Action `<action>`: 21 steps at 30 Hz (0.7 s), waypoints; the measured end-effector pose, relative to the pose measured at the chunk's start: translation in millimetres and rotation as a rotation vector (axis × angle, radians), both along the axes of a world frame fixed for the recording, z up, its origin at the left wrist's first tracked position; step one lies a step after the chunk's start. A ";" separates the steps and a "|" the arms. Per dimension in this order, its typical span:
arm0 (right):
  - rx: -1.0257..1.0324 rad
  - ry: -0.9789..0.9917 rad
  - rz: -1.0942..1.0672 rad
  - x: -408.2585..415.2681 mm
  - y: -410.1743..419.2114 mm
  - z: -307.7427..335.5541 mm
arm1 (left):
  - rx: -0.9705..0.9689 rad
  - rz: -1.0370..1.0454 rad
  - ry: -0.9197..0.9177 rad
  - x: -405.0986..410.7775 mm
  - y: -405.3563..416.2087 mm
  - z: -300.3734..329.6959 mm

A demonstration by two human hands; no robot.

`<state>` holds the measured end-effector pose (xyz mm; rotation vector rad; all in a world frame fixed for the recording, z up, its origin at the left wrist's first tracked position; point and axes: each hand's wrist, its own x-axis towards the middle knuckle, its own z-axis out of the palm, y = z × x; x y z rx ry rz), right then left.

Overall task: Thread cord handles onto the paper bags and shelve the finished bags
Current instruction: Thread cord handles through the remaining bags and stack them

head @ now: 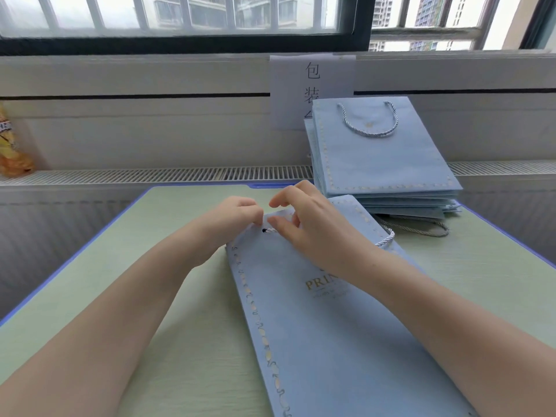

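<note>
On the green worktop (180, 296) we have a flat blue paper bag (325, 320), our left hand (237, 218) with fingers curled on its top edge, our right hand (304, 224) pinching the cord (386, 239) end at the punched hole, beside the stack of finished bags (388, 164).

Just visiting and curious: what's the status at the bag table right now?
Both hands at the flat bag's top edge: left hand pinches the edge, right hand pinches the cord end at the hole. Stack behind, not in the way.
</note>
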<state>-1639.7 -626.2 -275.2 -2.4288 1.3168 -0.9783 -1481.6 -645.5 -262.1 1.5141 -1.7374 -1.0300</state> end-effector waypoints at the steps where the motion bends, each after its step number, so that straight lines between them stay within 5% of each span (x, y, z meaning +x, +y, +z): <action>1: 0.001 0.019 0.000 -1.4 0.0 0.4 | -0.010 -0.002 -0.009 0.8 -1.2 -1.2; 8: 0.052 0.220 0.021 -9.3 1.9 2.6 | 0.011 -0.057 -0.008 7.7 -0.3 -1.5; 21: -0.078 0.214 -0.074 9.4 14.5 0.3 | 0.052 0.075 0.005 4.7 -2.3 -0.3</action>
